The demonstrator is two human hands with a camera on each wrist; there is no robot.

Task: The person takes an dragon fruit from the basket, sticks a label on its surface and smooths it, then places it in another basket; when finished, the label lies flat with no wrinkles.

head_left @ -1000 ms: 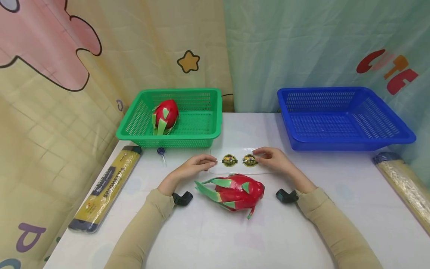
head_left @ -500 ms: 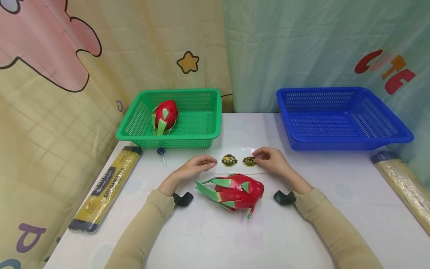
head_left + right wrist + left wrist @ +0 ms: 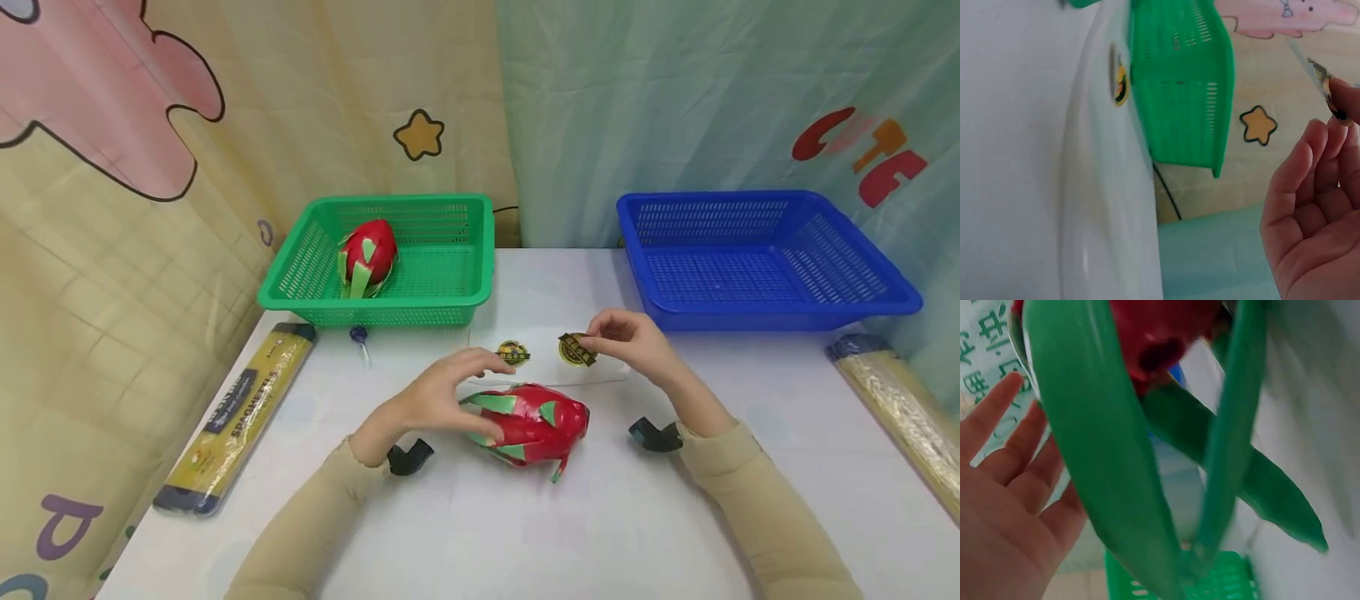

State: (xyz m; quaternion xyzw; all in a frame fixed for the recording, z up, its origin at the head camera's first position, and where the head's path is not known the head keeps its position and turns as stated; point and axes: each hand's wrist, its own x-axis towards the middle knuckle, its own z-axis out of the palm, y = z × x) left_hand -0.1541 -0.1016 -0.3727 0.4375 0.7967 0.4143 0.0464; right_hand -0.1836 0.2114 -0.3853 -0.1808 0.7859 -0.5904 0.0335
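A red dragon fruit (image 3: 551, 421) with green leafy tips lies on its side on the white table. My left hand (image 3: 427, 400) spreads thumb and fingers around its leafy end; whether they touch it I cannot tell. In the left wrist view that hand (image 3: 1016, 500) is beside the large green leaves (image 3: 1097, 425). My right hand (image 3: 633, 346) pinches a round black-and-gold sticker (image 3: 576, 350) between thumb and fingertips. The right wrist view has the sticker (image 3: 1327, 90) peeled up at an angle. Another round sticker (image 3: 513, 353) is on the clear-white backing sheet (image 3: 543, 371) behind the fruit.
A green basket (image 3: 442, 315) holding a second dragon fruit (image 3: 370, 254) stands back left. Back right is a blue basket (image 3: 780, 321). A lollipop (image 3: 359, 336) lies before the green basket. Spaghetti packs flank the table, one left (image 3: 240, 417) and one right (image 3: 900, 417).
My left hand has left the sheet's edge and come forward to the fruit's leafy end, opening out. The right hand has lifted one sticker off the sheet and moved slightly right.
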